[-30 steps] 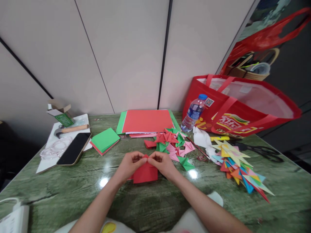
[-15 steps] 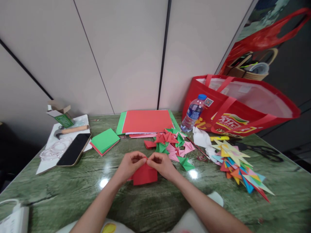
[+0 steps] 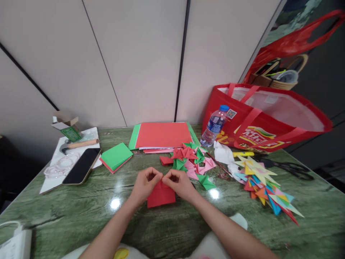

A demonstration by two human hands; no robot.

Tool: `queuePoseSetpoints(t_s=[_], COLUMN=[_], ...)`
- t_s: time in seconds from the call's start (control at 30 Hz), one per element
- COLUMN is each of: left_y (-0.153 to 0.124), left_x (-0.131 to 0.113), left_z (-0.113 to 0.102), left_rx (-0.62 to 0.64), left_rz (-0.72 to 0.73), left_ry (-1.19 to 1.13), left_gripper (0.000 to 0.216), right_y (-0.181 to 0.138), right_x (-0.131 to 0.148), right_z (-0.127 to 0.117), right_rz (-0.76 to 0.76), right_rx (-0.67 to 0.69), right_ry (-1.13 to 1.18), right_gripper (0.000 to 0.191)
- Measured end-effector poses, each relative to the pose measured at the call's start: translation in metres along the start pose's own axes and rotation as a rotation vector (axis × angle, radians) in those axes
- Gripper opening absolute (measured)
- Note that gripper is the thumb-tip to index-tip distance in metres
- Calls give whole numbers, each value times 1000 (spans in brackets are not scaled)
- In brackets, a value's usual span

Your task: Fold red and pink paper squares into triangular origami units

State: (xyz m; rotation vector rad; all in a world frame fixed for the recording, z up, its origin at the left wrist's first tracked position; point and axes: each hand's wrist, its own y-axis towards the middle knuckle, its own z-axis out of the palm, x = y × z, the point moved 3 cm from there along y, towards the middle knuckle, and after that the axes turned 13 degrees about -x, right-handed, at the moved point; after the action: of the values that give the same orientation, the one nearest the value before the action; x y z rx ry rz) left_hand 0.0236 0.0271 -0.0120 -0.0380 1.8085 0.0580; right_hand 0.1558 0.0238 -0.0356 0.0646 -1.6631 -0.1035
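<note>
A red sheet of paper [image 3: 161,196] with a crease down its middle is held between my two hands, just over the green marbled table [image 3: 88,219]. My left hand [image 3: 145,184] pinches its upper left part. Close beside it, my right hand [image 3: 178,182] pinches the upper right part, and the fingertips of both hands nearly meet. The paper's top edge is mostly hidden behind my fingers. Just beyond my right hand lies a loose pile of folded red, green and pink paper pieces [image 3: 185,154].
At the back lies a stack of coloured sheets [image 3: 164,135]. Small green squares [image 3: 116,157], a phone [image 3: 82,166] and a hammer [image 3: 81,144] are on the left. Rightward stand a water bottle [image 3: 214,126] and red bag [image 3: 258,118], with scissors [image 3: 291,167] and multicoloured folded paper [image 3: 265,185] nearby.
The red paper has shifted slightly in my fingers, so its lower edge now slants and the sliver at its left no longer shows. Both hands stay in nearly the same place.
</note>
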Motion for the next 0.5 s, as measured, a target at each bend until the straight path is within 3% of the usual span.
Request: queuePoseSetpoints(t_s=[0.13, 0.4, 0.5], left_y=[1, 6, 15], left_x=[-1, 2, 4], left_z=[-2, -9, -21], left_rx=[-21, -144, -201], left_rz=[53, 5, -35], left_ry=[40, 16, -36], left_gripper=[21, 21, 21], right_y=[2, 4, 4], right_x=[-2, -5, -8], right_z=[2, 0, 0], right_rz=[130, 143, 222], right_rx=[12, -75, -68], right_ry=[133, 53, 87], right_gripper=[11, 12, 10])
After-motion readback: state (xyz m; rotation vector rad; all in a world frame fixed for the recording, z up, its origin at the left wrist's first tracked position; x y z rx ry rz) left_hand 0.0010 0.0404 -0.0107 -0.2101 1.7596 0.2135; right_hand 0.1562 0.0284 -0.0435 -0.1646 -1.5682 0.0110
